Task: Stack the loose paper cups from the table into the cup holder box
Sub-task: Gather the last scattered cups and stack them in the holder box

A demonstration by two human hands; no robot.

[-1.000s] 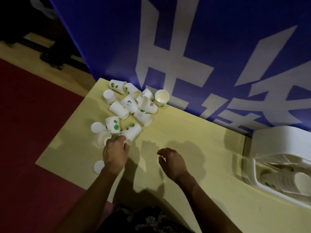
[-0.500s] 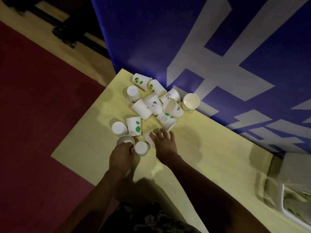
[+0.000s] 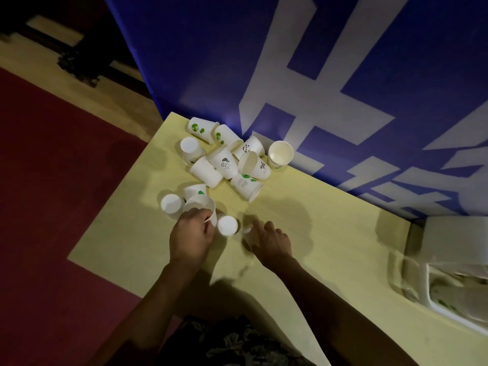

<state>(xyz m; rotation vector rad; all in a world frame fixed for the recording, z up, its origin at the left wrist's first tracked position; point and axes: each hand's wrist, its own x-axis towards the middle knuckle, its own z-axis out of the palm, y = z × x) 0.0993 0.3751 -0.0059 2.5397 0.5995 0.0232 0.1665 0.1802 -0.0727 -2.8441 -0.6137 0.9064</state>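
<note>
Several white paper cups (image 3: 226, 161), some with green prints, lie in a heap at the far left of the yellow table (image 3: 330, 249). My left hand (image 3: 190, 235) grips an upright cup (image 3: 200, 206) by its rim and wall. An upturned cup (image 3: 227, 225) stands just right of it. My right hand (image 3: 270, 241) lies curled over a blurred cup (image 3: 245, 229) on the table. Two further cups (image 3: 172, 203) sit behind my left hand. The white cup holder box (image 3: 454, 244) is at the right edge, blurred.
A blue banner with white characters (image 3: 303, 83) hangs right behind the table's far edge. One open cup (image 3: 280, 154) stands upright against it. Red carpet (image 3: 52, 207) borders the table's left edge. Bare tabletop lies between my hands and the box.
My left hand has taken hold of an upright cup. My right hand reached forward onto a lying cup and has drawn it back toward me. The view swung left, pushing the box to the edge.
</note>
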